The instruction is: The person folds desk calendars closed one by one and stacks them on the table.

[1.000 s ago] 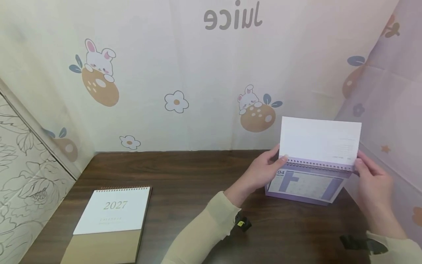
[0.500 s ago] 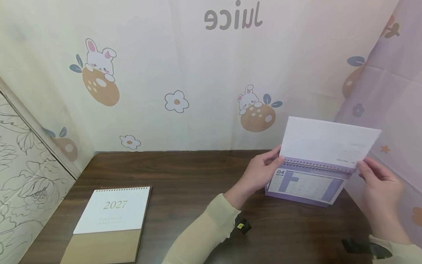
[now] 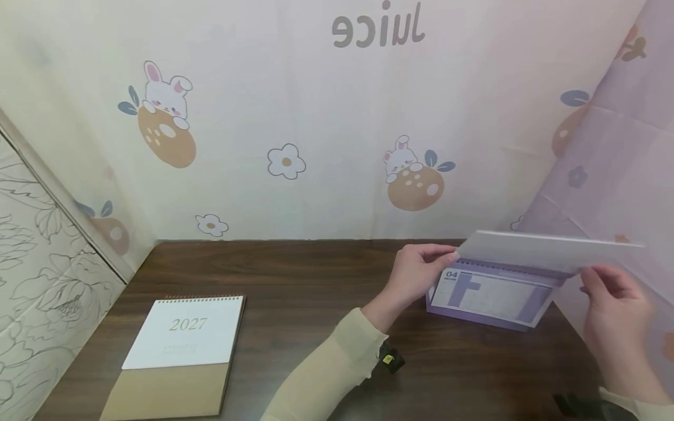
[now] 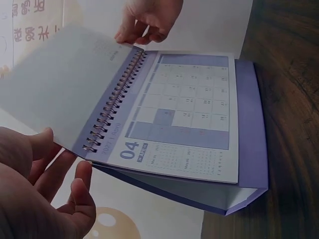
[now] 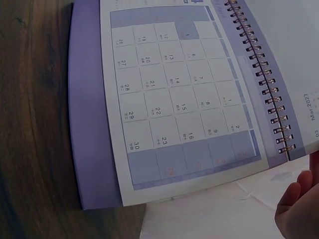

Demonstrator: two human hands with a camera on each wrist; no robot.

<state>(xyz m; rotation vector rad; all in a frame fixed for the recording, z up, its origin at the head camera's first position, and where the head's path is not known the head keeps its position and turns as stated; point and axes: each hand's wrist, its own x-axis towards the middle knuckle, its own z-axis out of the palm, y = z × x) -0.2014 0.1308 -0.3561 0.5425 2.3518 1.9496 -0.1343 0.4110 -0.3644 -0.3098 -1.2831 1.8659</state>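
A purple desk calendar [image 3: 495,297] stands at the table's right rear, its April sheet facing forward. Turned-over pages [image 3: 526,248] slope back from the spiral binding [image 4: 115,102], their top edge seen almost edge-on in the head view. My left hand [image 3: 413,275] pinches these pages between thumb and fingers at their left side, near the rings. At the opposite side, my right hand [image 3: 618,307] pinches the pages' right corner by the rings. Only part of the right hand [image 5: 301,204] shows in the right wrist view, at the lower right edge.
Another calendar [image 3: 184,330], white and tan with "2027" on it, lies at the left of the dark wooden table [image 3: 316,327]. A printed curtain [image 3: 326,117] hangs behind the table, and more patterned cloth lines both sides.
The turned-over pages have swung from upright to leaning far back, away from me. My right hand has shifted slightly right and down along with them; my left hand keeps nearly the same place.
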